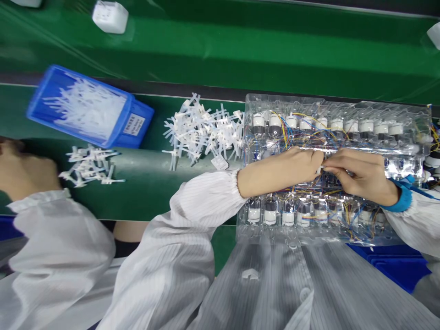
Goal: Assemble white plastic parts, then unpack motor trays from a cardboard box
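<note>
My left hand (296, 166) reaches over a clear plastic tray (249, 101), palm down with its fingers curled. Opposite it, my right hand (360, 175) is closed in a pinch, a blue band (401, 196) around its wrist. The fingertips of both hands meet at a small white connector (320, 169), largely covered by the fingers. Below and around them in the tray lie rows of small cylindrical motors (270, 216) with white bands. Thin yellow, red and blue wires (284, 128) run loosely across the motors.
Left of the tray lies a pile of white plastic pieces with pale tubes (202, 130). A blue bin (142, 110) holds many translucent tubes. Beside a smaller pile (90, 165), a co-worker's hand (27, 172) rests at far left. A white block (110, 17) stands on the green surface behind.
</note>
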Demonstrator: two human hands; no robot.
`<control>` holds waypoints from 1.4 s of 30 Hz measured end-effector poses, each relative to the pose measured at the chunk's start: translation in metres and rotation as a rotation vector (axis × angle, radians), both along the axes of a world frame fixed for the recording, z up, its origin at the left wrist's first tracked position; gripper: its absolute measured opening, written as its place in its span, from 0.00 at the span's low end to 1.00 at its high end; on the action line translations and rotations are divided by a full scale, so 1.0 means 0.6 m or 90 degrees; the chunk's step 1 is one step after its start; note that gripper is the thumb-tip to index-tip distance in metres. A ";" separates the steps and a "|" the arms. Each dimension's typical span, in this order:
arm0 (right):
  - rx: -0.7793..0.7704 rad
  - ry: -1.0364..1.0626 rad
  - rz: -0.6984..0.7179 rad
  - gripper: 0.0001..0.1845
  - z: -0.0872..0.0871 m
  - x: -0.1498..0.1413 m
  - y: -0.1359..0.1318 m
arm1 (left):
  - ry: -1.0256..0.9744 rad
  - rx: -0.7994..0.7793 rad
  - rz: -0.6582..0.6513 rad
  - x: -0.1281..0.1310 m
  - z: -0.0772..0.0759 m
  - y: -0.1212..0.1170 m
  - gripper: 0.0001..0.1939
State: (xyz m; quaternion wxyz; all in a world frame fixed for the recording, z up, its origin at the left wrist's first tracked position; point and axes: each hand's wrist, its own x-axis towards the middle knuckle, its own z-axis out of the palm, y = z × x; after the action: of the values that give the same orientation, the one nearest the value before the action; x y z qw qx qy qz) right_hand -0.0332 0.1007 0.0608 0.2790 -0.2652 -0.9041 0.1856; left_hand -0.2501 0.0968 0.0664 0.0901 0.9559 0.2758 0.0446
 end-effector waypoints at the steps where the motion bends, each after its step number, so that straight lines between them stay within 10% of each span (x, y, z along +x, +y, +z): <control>1: 0.008 -0.004 0.000 0.11 0.000 0.000 -0.001 | 0.003 0.001 0.000 0.000 0.000 0.000 0.13; 42: 0.265 -0.161 -0.043 0.17 0.003 -0.008 -0.018 | -0.070 -0.061 0.054 -0.001 -0.013 -0.004 0.09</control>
State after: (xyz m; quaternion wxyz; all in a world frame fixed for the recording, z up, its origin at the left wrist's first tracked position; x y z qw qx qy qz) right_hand -0.0380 0.0899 0.0627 0.2180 -0.2532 -0.9413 -0.0487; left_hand -0.2507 0.0941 0.0587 0.1486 0.9340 0.3129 0.0873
